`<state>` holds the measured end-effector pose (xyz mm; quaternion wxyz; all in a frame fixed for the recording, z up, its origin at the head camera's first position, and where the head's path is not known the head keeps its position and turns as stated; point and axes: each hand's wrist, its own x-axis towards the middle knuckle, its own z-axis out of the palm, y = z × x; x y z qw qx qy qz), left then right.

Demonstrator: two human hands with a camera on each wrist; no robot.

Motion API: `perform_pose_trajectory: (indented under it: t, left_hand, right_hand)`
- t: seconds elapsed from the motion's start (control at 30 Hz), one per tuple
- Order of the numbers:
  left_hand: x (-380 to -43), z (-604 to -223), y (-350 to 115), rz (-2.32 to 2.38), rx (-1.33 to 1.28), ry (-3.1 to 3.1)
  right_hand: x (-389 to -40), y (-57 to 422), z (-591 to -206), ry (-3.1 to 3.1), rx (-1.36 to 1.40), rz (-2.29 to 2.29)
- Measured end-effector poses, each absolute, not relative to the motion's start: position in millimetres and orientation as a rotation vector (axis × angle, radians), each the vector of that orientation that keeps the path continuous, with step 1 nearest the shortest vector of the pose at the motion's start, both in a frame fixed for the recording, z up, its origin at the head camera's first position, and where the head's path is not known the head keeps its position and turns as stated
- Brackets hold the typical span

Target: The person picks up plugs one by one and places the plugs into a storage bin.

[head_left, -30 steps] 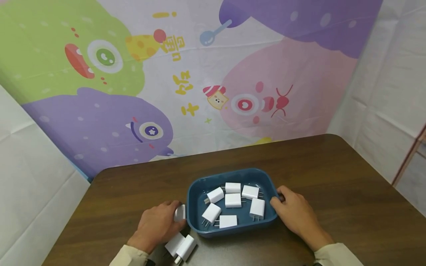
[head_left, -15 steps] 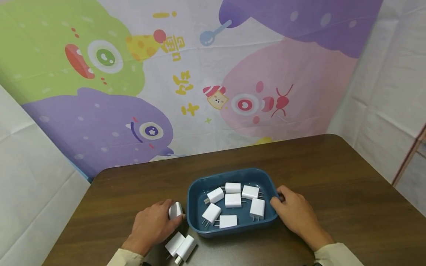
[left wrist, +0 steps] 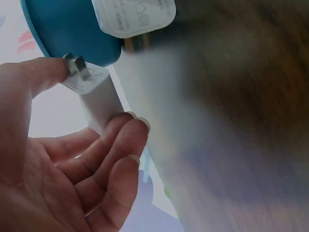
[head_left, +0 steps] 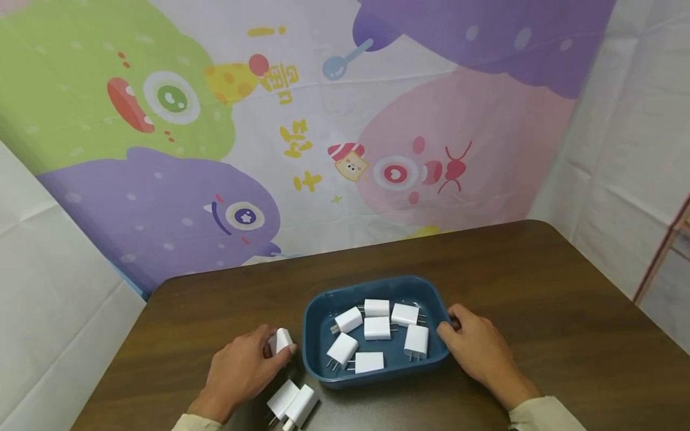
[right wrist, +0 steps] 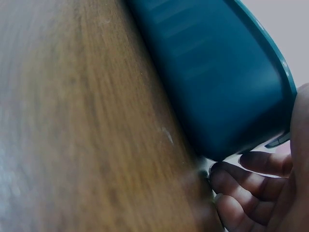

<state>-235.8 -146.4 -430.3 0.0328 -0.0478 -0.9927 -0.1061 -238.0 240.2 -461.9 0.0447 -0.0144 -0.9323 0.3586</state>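
Observation:
My left hand (head_left: 239, 365) pinches a white charger plug (head_left: 281, 341) between thumb and fingers, just left of the blue bin (head_left: 377, 378). In the left wrist view, the two metal prongs of this charger plug (left wrist: 102, 104) lie by the thumb tip, and the fingertips rest on its far end. My right hand (head_left: 478, 344) grips the bin's right end, thumb at the rim. The right wrist view has its fingers (right wrist: 246, 186) curled below the bin's end (right wrist: 217, 87). Several white charger plugs (head_left: 377, 328) lie spread inside the bin, prongs pointing different ways.
Two more white charger plugs, one on the left (head_left: 283, 398) and one on the right (head_left: 302, 406), lie side by side in front of the bin's left corner. Behind the brown wooden table (head_left: 501, 263) hangs a cartoon-print cloth (head_left: 312, 215).
My left hand has drawn the charger plug leftward, away from the bin's side, turning it a little. The right hand stays on the bin. The head view has tilted slightly.

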Motion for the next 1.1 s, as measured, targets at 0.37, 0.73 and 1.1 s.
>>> perform_pose_trajectory:
  t: [0.37, 0.73, 1.1]
  left_hand:
    - [-233, -427, -143, -0.456, -0.084, -3.01]
    - [-234, -422, -132, -0.67, -0.05, -2.883]
    - [-241, -406, -111, -0.686, -0.154, -2.859]
  right_hand:
    - [-239, 240, -463, -2.842, -0.033, 1.126]
    - [-238, 237, -464, -2.834, -0.026, 1.111]
    - [-237, 239, -463, -2.813, -0.023, 1.101]
